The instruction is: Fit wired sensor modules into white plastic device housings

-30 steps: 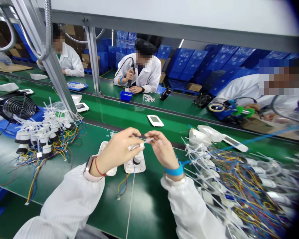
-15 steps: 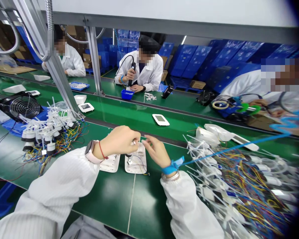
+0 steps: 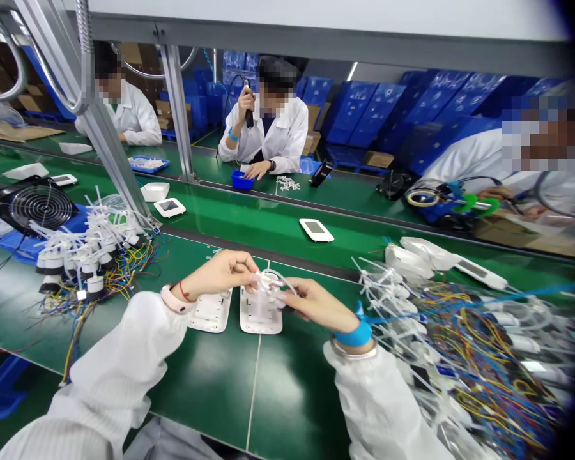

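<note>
The left hand (image 3: 218,273) reaches in from about 8 o'clock and the right hand (image 3: 316,306) from about 4 o'clock, their fingertips close together and curled inward. White sleeves (image 3: 124,351) cover both forearms. A pink smartwatch (image 3: 171,299) and red string (image 3: 186,294) circle the left wrist (image 3: 191,295); a blue strap (image 3: 353,335) circles the right wrist (image 3: 345,331).

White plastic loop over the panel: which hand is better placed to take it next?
Probably the right hand: its fingers reach the white plastic loop from the open side, while the left hand seems to be pinching the other end and looks occupied holding it.
</note>
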Available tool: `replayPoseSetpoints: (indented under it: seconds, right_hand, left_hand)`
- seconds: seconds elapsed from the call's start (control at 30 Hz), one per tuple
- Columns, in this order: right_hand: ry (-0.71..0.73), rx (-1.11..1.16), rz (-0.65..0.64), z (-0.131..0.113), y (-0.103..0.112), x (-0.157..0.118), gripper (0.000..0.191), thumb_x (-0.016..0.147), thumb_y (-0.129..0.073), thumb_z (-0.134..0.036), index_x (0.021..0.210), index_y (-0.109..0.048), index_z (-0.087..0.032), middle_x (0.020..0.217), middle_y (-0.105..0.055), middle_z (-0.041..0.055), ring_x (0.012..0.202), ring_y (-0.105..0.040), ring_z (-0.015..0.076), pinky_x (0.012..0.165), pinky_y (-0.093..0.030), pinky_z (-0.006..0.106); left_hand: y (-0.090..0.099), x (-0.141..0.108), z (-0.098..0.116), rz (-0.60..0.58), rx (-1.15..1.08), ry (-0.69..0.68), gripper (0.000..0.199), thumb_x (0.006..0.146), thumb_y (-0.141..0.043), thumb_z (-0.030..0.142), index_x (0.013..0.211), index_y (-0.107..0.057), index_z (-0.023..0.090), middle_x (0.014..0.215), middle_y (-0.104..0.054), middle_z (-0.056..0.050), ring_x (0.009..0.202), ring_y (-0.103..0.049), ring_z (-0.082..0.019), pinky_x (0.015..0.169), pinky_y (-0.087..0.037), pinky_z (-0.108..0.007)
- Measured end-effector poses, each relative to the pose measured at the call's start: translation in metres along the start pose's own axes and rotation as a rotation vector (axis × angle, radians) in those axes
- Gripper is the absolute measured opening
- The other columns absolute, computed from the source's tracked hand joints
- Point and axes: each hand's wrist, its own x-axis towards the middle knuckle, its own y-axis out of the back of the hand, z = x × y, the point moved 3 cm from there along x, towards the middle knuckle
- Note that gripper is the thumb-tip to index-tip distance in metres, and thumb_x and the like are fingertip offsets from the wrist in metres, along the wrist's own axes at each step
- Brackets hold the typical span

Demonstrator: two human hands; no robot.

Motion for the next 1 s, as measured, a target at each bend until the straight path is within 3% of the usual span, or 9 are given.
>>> replayPoseSetpoints:
  seconds: [0.1,0.2,0.33,0.63,1.0]
  right_hand:
    - [0.070,-0.286,0.251,0.008,0.018,0.003,0.027,0.076,-0.060,-0.039,0.086,-0.067,-0.015,0.076,-0.061,0.0034,0.062,-0.052,0.0123,0.056,-0.041,0.024]
    - [0.218,-0.469,0.378,0.020,0.015,0.019,0.017,0.072,-0.065,-0.030,0.080,-0.067,-0.015,0.082,-0.059,0.0052,0.066,-0.052,0.0136,0.058,-0.042,0.025]
    - [0.319,-0.617,0.316,0.038,-0.004,0.044,0.010,0.074,-0.063,-0.021,0.083,-0.063,-0.016,0.080,-0.054,0.0039,0.070,-0.053,0.0140,0.061,-0.043,0.025]
    - [0.222,-1.009,0.272,0.052,-0.023,0.056,0.008,0.081,-0.059,-0.026,0.083,-0.062,-0.019,0.087,-0.060,0.0044,0.082,-0.058,0.0177,0.061,-0.042,0.025]
    - [0.185,-1.017,0.263,0.048,-0.020,0.058,0.009,0.080,-0.060,-0.026,0.075,-0.063,-0.019,0.084,-0.062,0.0052,0.080,-0.057,0.0192,0.060,-0.041,0.027]
  left_hand:
    - [-0.005,-0.004,-0.020,0.194,0.396,-0.169,0.020,0.082,-0.055,0.033,0.082,-0.059,0.013,0.077,-0.062,-0.005,0.069,-0.058,-0.013,0.065,-0.045,-0.024]
    - [-0.006,-0.009,-0.043,0.256,0.610,-0.234,0.018,0.087,-0.048,0.029,0.086,-0.059,0.015,0.087,-0.060,-0.005,0.081,-0.056,-0.014,0.072,-0.044,-0.026]
    - [-0.001,-0.014,-0.066,0.244,0.763,-0.203,0.018,0.089,-0.045,0.027,0.091,-0.059,0.016,0.091,-0.060,-0.005,0.087,-0.055,-0.016,0.078,-0.044,-0.029]
    - [-0.002,-0.013,-0.078,0.206,0.891,-0.200,0.014,0.087,-0.050,0.026,0.094,-0.059,0.019,0.106,-0.063,-0.003,0.111,-0.047,-0.021,0.092,-0.037,-0.039]
    - [-0.008,-0.013,-0.073,0.186,0.989,-0.221,0.016,0.087,-0.048,0.025,0.094,-0.060,0.018,0.102,-0.063,-0.004,0.110,-0.047,-0.021,0.091,-0.038,-0.038]
